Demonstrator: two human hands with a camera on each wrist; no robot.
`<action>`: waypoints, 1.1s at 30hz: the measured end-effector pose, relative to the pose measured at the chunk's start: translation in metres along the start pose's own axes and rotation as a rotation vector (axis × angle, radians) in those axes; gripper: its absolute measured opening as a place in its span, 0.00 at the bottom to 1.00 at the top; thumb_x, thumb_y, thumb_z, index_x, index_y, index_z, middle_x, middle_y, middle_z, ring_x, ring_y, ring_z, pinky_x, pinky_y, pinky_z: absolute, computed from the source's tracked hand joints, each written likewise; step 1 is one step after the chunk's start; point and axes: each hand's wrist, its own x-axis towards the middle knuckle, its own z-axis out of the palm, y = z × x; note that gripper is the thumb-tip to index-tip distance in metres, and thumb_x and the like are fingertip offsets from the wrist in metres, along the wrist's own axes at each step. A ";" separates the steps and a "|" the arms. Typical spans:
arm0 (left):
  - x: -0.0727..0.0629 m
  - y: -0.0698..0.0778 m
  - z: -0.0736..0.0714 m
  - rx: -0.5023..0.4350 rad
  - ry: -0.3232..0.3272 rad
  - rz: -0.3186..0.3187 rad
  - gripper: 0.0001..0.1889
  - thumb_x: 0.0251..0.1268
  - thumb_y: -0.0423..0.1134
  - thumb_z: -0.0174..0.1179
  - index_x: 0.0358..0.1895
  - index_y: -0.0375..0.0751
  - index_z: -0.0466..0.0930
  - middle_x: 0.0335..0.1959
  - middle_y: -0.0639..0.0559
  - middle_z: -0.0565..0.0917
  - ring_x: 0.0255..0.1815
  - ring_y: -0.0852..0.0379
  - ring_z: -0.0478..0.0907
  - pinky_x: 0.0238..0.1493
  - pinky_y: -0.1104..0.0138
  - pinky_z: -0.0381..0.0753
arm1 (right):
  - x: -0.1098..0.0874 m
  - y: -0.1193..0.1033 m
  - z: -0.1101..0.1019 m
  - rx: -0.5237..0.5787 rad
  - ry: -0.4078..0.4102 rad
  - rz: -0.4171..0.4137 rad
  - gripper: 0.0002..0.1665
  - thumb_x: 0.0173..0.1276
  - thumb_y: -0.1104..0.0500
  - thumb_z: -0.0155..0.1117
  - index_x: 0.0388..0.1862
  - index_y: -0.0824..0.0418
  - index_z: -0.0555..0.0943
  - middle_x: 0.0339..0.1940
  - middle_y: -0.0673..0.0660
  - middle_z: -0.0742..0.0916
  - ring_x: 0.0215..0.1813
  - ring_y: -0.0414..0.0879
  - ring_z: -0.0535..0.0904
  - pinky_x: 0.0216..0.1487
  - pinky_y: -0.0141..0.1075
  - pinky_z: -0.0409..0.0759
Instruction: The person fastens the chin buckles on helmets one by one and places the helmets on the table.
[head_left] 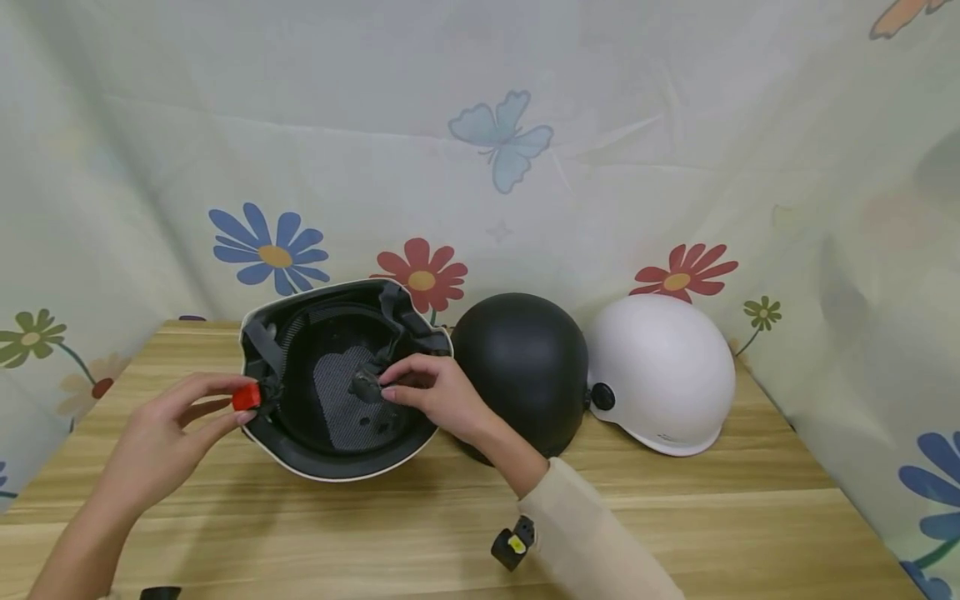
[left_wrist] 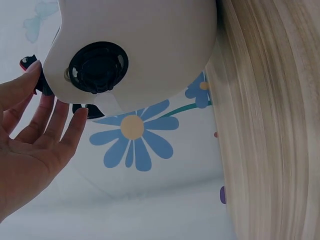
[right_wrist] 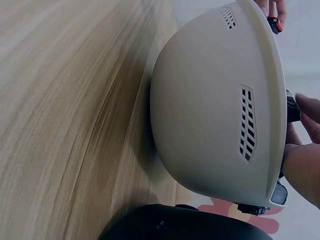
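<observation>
A white helmet (head_left: 303,460) lies upturned on the table at left, its black lining facing up. My left hand (head_left: 161,437) is at its left rim, pinching a red buckle (head_left: 246,397) between thumb and fingers. My right hand (head_left: 446,398) reaches over the right rim and pinches a dark chin-strap piece (head_left: 367,385) above the padding. In the left wrist view, a round black knob (left_wrist: 98,67) sits on the white shell beside my left fingers. The right wrist view shows the shell's slotted vents (right_wrist: 247,122) below the rim.
A black helmet (head_left: 517,367) stands dome up to the right, close to the upturned one. Beyond it is another white helmet (head_left: 667,367) with a black side knob (head_left: 603,396). Behind the wooden table (head_left: 712,533) hangs a flower-printed cloth (head_left: 360,158).
</observation>
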 end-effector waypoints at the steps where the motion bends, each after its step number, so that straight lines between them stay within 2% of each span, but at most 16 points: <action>1: 0.001 0.001 0.000 0.002 0.001 0.005 0.20 0.45 0.24 0.68 0.46 0.36 0.79 0.39 0.72 0.74 0.42 0.79 0.68 0.39 0.88 0.68 | 0.000 0.000 0.000 -0.009 0.009 -0.004 0.09 0.61 0.71 0.60 0.41 0.75 0.79 0.40 0.67 0.81 0.40 0.50 0.78 0.41 0.26 0.75; 5: 0.003 0.004 0.000 0.009 0.003 0.016 0.19 0.44 0.25 0.68 0.45 0.36 0.79 0.38 0.71 0.74 0.41 0.79 0.68 0.39 0.88 0.67 | 0.005 0.015 0.000 -0.038 0.035 -0.014 0.08 0.61 0.70 0.60 0.39 0.72 0.80 0.39 0.63 0.83 0.39 0.47 0.77 0.40 0.26 0.75; 9: 0.004 0.004 -0.001 0.024 -0.005 0.012 0.19 0.45 0.26 0.68 0.45 0.37 0.79 0.38 0.68 0.75 0.41 0.80 0.68 0.39 0.88 0.67 | 0.009 0.027 -0.002 -0.060 0.041 -0.020 0.11 0.60 0.69 0.61 0.42 0.69 0.80 0.40 0.60 0.82 0.38 0.43 0.76 0.41 0.26 0.75; 12: 0.005 0.004 -0.001 0.037 -0.011 0.009 0.19 0.45 0.26 0.68 0.45 0.37 0.79 0.38 0.64 0.76 0.41 0.80 0.68 0.39 0.89 0.66 | 0.007 0.021 -0.003 -0.070 0.028 -0.010 0.13 0.60 0.69 0.62 0.44 0.71 0.79 0.41 0.63 0.81 0.39 0.47 0.77 0.41 0.26 0.75; 16: 0.006 0.005 -0.001 0.034 -0.007 0.026 0.20 0.44 0.25 0.68 0.45 0.37 0.79 0.37 0.64 0.76 0.41 0.80 0.68 0.39 0.89 0.66 | 0.000 0.002 -0.005 -0.044 -0.010 0.030 0.15 0.59 0.71 0.62 0.45 0.76 0.76 0.43 0.71 0.79 0.40 0.53 0.78 0.41 0.27 0.76; 18: 0.007 0.006 -0.001 0.032 -0.005 0.033 0.20 0.43 0.25 0.68 0.44 0.36 0.79 0.38 0.64 0.76 0.41 0.80 0.68 0.39 0.89 0.67 | -0.002 -0.002 -0.006 -0.034 -0.021 0.045 0.15 0.60 0.71 0.61 0.45 0.77 0.76 0.42 0.71 0.79 0.40 0.51 0.78 0.41 0.27 0.76; 21: 0.008 0.008 -0.002 0.034 -0.001 0.039 0.20 0.43 0.25 0.69 0.44 0.36 0.79 0.37 0.65 0.76 0.40 0.80 0.68 0.39 0.89 0.67 | 0.000 0.000 -0.006 -0.031 -0.023 0.041 0.14 0.59 0.71 0.62 0.44 0.77 0.77 0.41 0.70 0.80 0.38 0.49 0.78 0.41 0.27 0.76; 28: 0.009 0.012 -0.002 0.012 0.017 0.057 0.20 0.43 0.24 0.68 0.44 0.38 0.80 0.38 0.66 0.77 0.40 0.79 0.70 0.39 0.87 0.68 | 0.009 0.025 -0.007 -0.026 -0.009 0.021 0.14 0.58 0.69 0.64 0.44 0.72 0.79 0.41 0.65 0.82 0.38 0.45 0.78 0.41 0.28 0.76; 33: 0.010 0.014 0.000 0.020 0.025 0.058 0.19 0.44 0.25 0.68 0.44 0.38 0.80 0.38 0.63 0.77 0.39 0.79 0.70 0.40 0.88 0.67 | 0.010 0.029 -0.007 -0.031 -0.015 0.014 0.14 0.57 0.68 0.65 0.43 0.70 0.80 0.40 0.62 0.82 0.37 0.42 0.78 0.42 0.29 0.77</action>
